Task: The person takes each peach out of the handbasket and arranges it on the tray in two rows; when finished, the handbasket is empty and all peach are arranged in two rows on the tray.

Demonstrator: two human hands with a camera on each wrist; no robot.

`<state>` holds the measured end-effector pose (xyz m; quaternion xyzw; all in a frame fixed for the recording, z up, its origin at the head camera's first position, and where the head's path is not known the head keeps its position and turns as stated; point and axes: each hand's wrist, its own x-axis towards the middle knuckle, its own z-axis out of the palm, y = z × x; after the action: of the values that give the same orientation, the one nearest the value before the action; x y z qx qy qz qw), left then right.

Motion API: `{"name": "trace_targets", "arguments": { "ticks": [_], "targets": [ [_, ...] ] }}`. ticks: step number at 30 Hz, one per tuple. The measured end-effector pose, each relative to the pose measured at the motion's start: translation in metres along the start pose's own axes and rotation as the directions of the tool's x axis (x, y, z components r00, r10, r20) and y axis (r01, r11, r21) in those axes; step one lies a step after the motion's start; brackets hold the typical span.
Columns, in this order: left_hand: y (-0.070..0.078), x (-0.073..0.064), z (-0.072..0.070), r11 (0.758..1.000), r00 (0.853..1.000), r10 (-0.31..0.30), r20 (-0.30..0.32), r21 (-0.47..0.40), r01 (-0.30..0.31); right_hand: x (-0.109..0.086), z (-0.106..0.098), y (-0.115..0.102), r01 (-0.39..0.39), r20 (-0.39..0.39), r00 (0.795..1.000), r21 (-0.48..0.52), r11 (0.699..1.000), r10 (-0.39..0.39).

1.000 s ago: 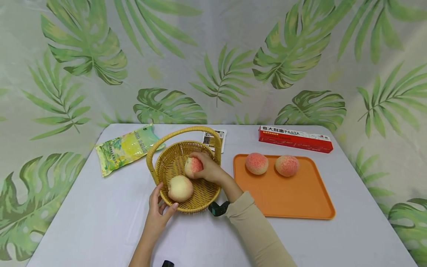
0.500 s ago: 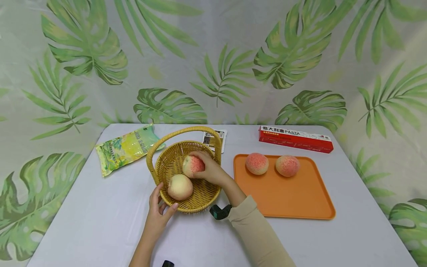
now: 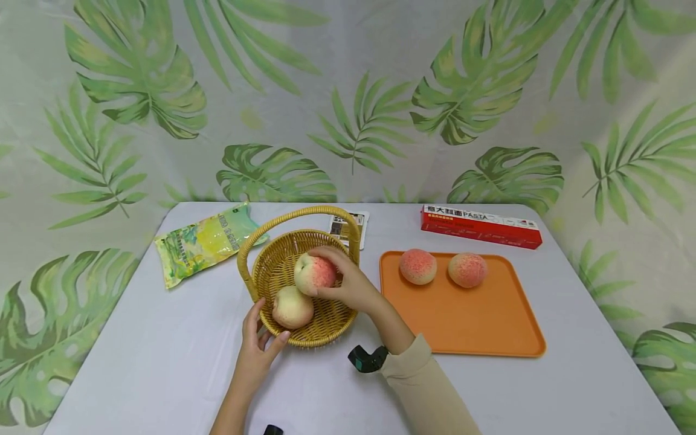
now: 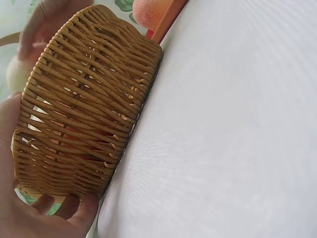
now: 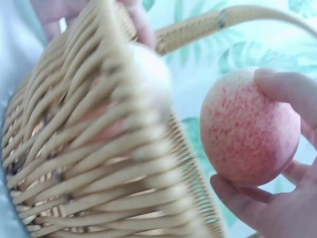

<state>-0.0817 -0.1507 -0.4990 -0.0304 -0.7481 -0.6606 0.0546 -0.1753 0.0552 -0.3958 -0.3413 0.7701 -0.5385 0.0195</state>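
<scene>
My left hand [image 3: 258, 339] grips the near left side of a yellow wicker basket [image 3: 327, 331], thumb at the rim and fingers against the woven wall in the left wrist view. A pale peach [image 3: 293, 307] lies inside the basket. Over the basket's opening, my right hand [image 3: 352, 284] holds a second peach [image 5: 250, 126], cream with a red-speckled side, between thumb and fingers. The right wrist view shows this peach above the rim, apart from the wicker. Through the gaps in the weave some red [image 5: 106, 124] shows.
An orange tray [image 3: 462, 326] with two peaches [image 3: 418, 266] stands at the right. Behind it lies a red and white pasta box [image 3: 481, 227]. A green-yellow packet [image 3: 209, 244] lies at back left, and a small packet [image 3: 359, 229] behind the basket. The basket's handle [image 3: 304, 210] arches up.
My right hand has lifted its peach up from inside the basket, and the wrist has drawn slightly back to the right. My left hand stays at the basket's side.
</scene>
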Motion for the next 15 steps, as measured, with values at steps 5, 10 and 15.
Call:
{"name": "trace_targets", "arguments": {
  "ticks": [5,10,15],
  "targets": [
    [0.001,0.0,0.0,1.0,1.0,0.016,0.003,-0.005,-0.016,-0.014,-0.012,-0.027,0.031,-0.064,0.998,0.093,0.995,-0.025],
    [0.0,0.0,0.0,1.0,1.0,0.017,0.004,-0.008,-0.017,-0.033,-0.029,-0.038,0.098,-0.157,0.985,0.176,0.98,-0.07],
    [-0.003,0.001,-0.001,1.0,1.0,0.006,-0.001,0.007,-0.006,-0.06,-0.047,-0.031,0.115,-0.255,0.963,0.117,0.987,-0.082]
  ]
}}
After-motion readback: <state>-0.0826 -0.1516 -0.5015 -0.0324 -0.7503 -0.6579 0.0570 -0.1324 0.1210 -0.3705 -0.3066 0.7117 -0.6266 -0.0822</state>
